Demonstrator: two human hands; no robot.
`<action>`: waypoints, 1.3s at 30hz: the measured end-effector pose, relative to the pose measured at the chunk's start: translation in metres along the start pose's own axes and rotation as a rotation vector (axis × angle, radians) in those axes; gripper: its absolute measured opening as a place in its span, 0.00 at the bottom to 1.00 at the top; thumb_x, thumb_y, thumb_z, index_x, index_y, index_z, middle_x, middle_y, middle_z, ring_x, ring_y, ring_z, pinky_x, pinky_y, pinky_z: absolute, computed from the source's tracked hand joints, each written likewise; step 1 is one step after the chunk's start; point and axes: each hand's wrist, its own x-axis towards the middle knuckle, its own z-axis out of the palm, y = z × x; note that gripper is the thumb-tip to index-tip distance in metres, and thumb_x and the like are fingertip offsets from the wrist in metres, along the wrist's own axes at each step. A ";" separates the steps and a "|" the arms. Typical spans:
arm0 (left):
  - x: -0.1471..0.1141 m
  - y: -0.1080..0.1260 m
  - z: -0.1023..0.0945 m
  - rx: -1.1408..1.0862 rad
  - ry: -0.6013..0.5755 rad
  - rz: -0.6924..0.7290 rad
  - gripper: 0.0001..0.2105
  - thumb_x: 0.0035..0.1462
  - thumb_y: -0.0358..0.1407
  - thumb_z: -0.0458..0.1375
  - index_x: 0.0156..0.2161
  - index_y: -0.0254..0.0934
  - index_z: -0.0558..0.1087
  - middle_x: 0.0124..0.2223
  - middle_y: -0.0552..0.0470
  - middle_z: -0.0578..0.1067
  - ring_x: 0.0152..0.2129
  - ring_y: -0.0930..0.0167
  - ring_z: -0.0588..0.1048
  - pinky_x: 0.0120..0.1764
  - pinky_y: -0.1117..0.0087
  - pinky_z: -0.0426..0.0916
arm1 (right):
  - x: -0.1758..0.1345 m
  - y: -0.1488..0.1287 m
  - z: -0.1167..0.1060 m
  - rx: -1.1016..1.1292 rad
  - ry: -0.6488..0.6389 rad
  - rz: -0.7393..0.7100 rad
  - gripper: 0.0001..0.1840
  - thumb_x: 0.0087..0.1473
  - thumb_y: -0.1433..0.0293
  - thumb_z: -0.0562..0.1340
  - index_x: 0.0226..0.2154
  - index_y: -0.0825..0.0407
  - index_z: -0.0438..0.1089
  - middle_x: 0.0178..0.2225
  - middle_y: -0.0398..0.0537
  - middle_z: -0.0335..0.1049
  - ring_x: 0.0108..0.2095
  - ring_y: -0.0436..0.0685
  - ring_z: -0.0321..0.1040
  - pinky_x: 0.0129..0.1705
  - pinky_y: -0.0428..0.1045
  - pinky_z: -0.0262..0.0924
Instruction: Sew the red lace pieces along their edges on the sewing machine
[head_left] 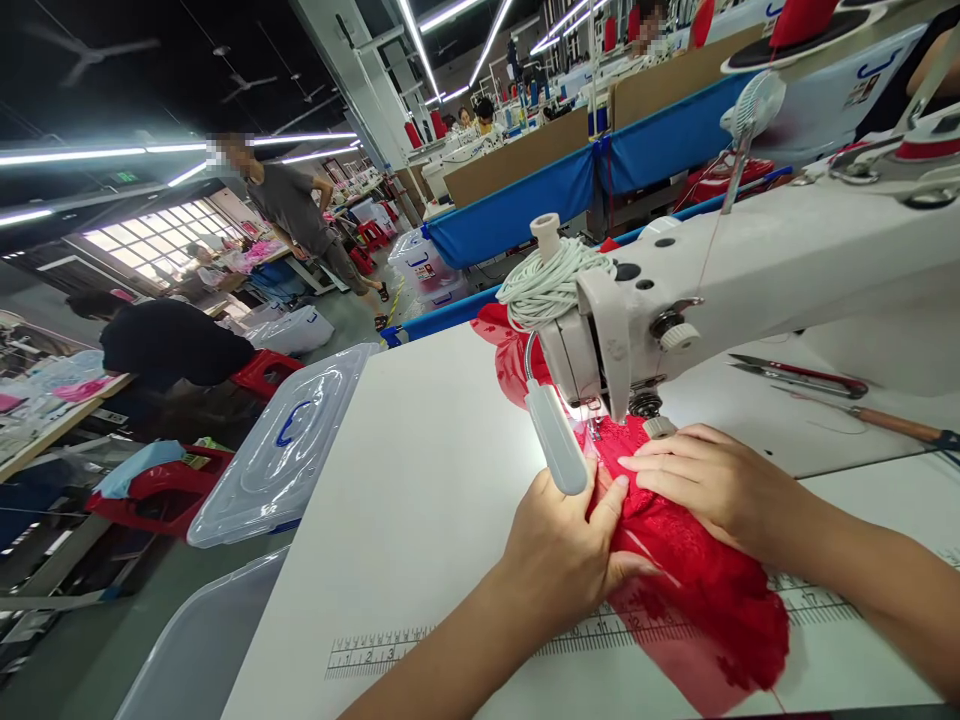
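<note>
Red lace fabric (690,545) with a sheer part runs under the presser foot (594,430) of a white sewing machine (750,260). My left hand (559,550) is closed on the fabric just in front of the foot, its thumb on top and some fingertips behind the lamp. Over the lace on the other side, my right hand (712,485) has its fingers together, closed on gathered cloth; its thumb is hidden. A small grey lamp (559,440) on a bent neck lights the needle area. More red fabric (510,355) lies behind the machine head.
Thread snips (802,375) and a wooden-handled tool (892,422) lie right of the needle. A printed ruler (382,652) crosses the white table (420,480). Lidded clear bins (292,440) stand left. A person (292,205) is on foot in the aisle; another (172,340) sits bent over.
</note>
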 end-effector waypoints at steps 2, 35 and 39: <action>0.000 0.000 0.000 0.004 0.031 0.010 0.37 0.68 0.58 0.36 0.54 0.30 0.75 0.49 0.33 0.77 0.41 0.58 0.76 0.35 0.62 0.71 | 0.000 0.000 0.000 0.003 -0.005 0.010 0.24 0.52 0.86 0.49 0.41 0.54 0.74 0.41 0.50 0.79 0.47 0.57 0.71 0.46 0.56 0.63; 0.003 -0.006 0.006 -0.033 0.031 0.034 0.41 0.67 0.60 0.34 0.54 0.24 0.74 0.47 0.34 0.77 0.48 0.56 0.74 0.48 0.56 0.71 | 0.009 0.007 -0.004 -0.112 0.075 0.649 0.12 0.56 0.59 0.58 0.26 0.47 0.63 0.38 0.51 0.72 0.34 0.60 0.70 0.30 0.52 0.63; 0.004 -0.006 0.004 -0.087 0.014 0.018 0.42 0.67 0.59 0.33 0.53 0.22 0.73 0.44 0.34 0.77 0.45 0.57 0.76 0.44 0.59 0.75 | 0.024 -0.003 -0.013 0.456 -0.018 0.944 0.16 0.55 0.55 0.59 0.25 0.47 0.60 0.30 0.45 0.70 0.27 0.54 0.65 0.29 0.50 0.61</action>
